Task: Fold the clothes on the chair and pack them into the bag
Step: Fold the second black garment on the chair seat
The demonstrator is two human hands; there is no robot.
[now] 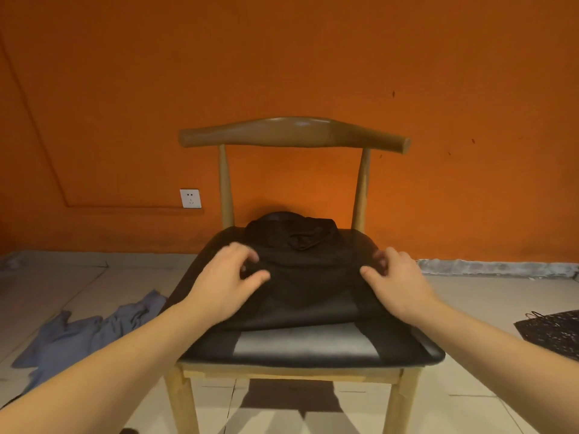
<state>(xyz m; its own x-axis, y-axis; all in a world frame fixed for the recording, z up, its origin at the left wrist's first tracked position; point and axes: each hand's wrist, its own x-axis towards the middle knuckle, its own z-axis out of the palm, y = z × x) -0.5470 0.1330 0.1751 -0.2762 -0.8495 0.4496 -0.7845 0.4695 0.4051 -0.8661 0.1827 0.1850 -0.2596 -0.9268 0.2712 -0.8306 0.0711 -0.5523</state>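
Black folded fabric garment (307,286) toward the back edge of the wooden chair's black padded seat (300,346). Left hand (225,277) pinching its left side, fingers curled. Right hand (398,280) curled at right side, grip too blurry to call.

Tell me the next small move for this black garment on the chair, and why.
Probably lift both side edges and fold the collar end toward you. The black garment lies flat on the chair seat, already narrowed, and the left grip and right grip appear to pinch its edges midway. One more fold should suit the speckled bag.
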